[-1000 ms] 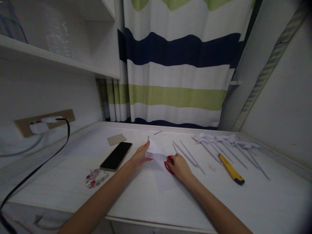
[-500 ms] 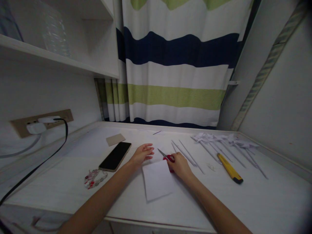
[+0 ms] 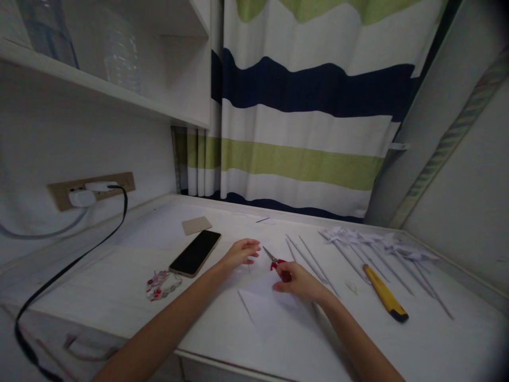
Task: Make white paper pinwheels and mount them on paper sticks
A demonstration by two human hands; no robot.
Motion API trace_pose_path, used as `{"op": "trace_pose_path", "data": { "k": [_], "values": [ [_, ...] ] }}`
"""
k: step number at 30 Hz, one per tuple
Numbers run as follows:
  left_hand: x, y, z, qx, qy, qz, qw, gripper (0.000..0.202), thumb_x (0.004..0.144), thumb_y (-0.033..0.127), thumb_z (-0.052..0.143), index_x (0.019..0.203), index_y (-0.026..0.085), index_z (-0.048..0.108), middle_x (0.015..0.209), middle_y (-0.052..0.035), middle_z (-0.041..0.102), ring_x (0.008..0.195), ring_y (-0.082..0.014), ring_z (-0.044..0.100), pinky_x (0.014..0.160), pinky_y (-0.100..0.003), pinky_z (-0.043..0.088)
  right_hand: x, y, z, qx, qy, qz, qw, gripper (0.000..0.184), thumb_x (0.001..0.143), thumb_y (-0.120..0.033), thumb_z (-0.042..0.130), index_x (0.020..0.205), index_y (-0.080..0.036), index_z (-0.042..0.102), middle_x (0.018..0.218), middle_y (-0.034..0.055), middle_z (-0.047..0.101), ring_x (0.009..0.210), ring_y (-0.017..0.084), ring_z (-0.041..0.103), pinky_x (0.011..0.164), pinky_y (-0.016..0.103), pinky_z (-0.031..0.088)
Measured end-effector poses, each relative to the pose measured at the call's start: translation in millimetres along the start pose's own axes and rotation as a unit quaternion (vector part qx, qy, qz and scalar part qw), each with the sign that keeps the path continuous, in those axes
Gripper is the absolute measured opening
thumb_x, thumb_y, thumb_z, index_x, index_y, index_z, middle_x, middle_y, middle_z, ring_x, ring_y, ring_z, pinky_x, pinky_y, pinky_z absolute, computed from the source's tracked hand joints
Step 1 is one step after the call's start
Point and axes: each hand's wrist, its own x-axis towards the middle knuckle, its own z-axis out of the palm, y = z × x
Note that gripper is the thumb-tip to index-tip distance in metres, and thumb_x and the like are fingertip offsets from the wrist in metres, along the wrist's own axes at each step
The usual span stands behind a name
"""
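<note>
A white paper sheet (image 3: 270, 307) lies flat on the white desk (image 3: 417, 345) in front of me. My left hand (image 3: 240, 252) rests near its far left corner with the fingers loosely curled and apart, holding nothing. My right hand (image 3: 296, 280) lies on the sheet's far edge, fingers pinched together right beside small red-handled scissors (image 3: 276, 260). The scissors lie on the desk with their blades pointing away to the left. Whether my right fingers grip the scissors' handle is not clear.
A black phone (image 3: 195, 253) and a tan card (image 3: 196, 225) lie to the left, with a red-and-clear trinket (image 3: 161, 282) nearer me. Thin paper sticks (image 3: 308, 257), paper pinwheels (image 3: 377, 241) and a yellow utility knife (image 3: 385, 293) lie right. A black cable (image 3: 71, 265) hangs from the wall socket.
The paper my left hand held up a second ago now lies flat on the desk. My right hand has slid off the scissors toward me. The view has shifted slightly.
</note>
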Motion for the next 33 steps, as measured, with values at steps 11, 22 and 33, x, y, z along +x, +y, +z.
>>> {"op": "trace_pose_path", "data": {
  "k": [11, 22, 33],
  "values": [
    [-8.0, 3.4, 1.5, -0.034, -0.16, -0.095, 0.982, 0.066, 0.066, 0.067, 0.04, 0.089, 0.008, 0.058, 0.077, -0.0141, 0.065, 0.068, -0.0213, 0.061, 0.071, -0.038, 0.044, 3.3, -1.9, -17.2, -0.002, 0.204, -0.081, 0.976, 0.013, 0.075, -0.024, 0.047, 0.079, -0.017, 0.057, 0.076, 0.0061, 0.057, 0.071, 0.018, 0.053, 0.058, 0.028, 0.041],
    [-7.8, 5.8, -0.9, -0.011, -0.104, 0.045, 0.993, 0.037, 0.055, 0.021, 0.07, 0.089, 0.013, 0.055, 0.072, -0.0024, 0.062, 0.064, -0.0133, 0.058, 0.056, -0.023, 0.043, 3.3, -10.6, -19.6, 0.088, 0.1, -0.051, 0.99, 0.022, 0.072, -0.034, 0.053, 0.087, -0.019, 0.06, 0.088, 0.0056, 0.057, 0.078, 0.018, 0.052, 0.069, 0.03, 0.042],
    [-12.7, -0.4, 12.6, 0.026, -0.149, 0.089, 0.984, 0.033, 0.063, 0.039, 0.065, 0.078, 0.013, 0.05, 0.061, 0.0022, 0.056, 0.052, -0.0088, 0.054, 0.047, -0.018, 0.041, 12.6, -4.3, 3.1, 0.294, 0.056, 0.121, 0.946, 0.03, 0.062, -0.044, 0.058, 0.07, -0.017, 0.049, 0.048, -0.0067, 0.048, 0.029, 0.004, 0.035, 0.026, 0.016, 0.023]
  ]
}}
